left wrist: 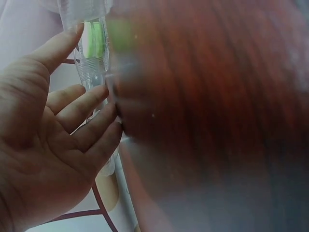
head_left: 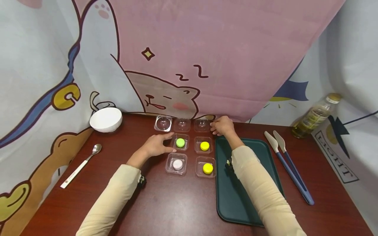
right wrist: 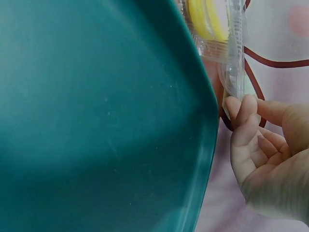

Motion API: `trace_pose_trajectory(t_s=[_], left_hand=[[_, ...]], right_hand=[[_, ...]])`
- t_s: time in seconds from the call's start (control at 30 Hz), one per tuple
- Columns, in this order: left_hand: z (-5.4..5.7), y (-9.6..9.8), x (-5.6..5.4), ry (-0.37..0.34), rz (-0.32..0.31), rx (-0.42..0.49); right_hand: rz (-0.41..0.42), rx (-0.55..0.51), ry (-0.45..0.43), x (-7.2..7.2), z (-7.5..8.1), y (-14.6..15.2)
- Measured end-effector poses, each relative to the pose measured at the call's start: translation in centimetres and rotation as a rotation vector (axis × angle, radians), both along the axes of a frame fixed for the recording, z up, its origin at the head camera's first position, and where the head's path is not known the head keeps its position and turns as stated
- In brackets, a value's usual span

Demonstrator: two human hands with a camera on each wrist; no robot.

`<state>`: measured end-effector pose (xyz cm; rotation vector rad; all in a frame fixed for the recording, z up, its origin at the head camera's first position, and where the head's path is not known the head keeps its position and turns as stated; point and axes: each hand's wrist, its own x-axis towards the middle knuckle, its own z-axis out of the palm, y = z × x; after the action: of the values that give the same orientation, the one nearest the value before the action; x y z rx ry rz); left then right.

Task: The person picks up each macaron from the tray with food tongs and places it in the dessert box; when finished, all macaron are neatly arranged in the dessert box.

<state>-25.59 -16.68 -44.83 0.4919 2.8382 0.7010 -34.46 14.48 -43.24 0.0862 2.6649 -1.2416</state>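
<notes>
My right hand (head_left: 223, 126) is at the back of the table, its thumb and fingertips pinching the edge of a clear domed plastic lid (head_left: 202, 124). In front of that lid sits a clear box with a yellow macaron (head_left: 204, 146). My left hand (head_left: 155, 145) spreads its thumb and fingers beside the clear box with a green macaron (head_left: 180, 142). In the left wrist view its fingers (left wrist: 87, 125) look straight, close to the plastic. Nearer me are a box with a pale macaron (head_left: 178, 165) and another with a second yellow macaron (head_left: 208, 168).
A dark green tray (head_left: 236, 209) lies under my right forearm. Right of it are blue-handled tongs (head_left: 290, 167) and an oil bottle (head_left: 314, 116). A white bowl (head_left: 106, 120) and a spoon (head_left: 81, 166) lie left. Two more domed lids (head_left: 182, 124) stand along the back cloth.
</notes>
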Motion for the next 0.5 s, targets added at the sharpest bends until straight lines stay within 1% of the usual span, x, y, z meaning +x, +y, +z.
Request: trace_pose_trajectory(t_s=[0.2, 0.4, 0.5], left_hand=[[0.09, 0.19, 0.03, 0.001, 0.004, -0.004], [-0.06, 0.34, -0.03, 0.005, 0.015, -0.005], [-0.01, 0.37, -0.07, 0.0, 0.027, 0.007]], right_hand=[[0.02, -0.007, -0.017, -0.14, -0.36, -0.39], [-0.014, -0.011, 0.005, -0.19, -0.51, -0.76], [-0.03, -0.039, 0.008, -0.27, -0.59, -0.89]])
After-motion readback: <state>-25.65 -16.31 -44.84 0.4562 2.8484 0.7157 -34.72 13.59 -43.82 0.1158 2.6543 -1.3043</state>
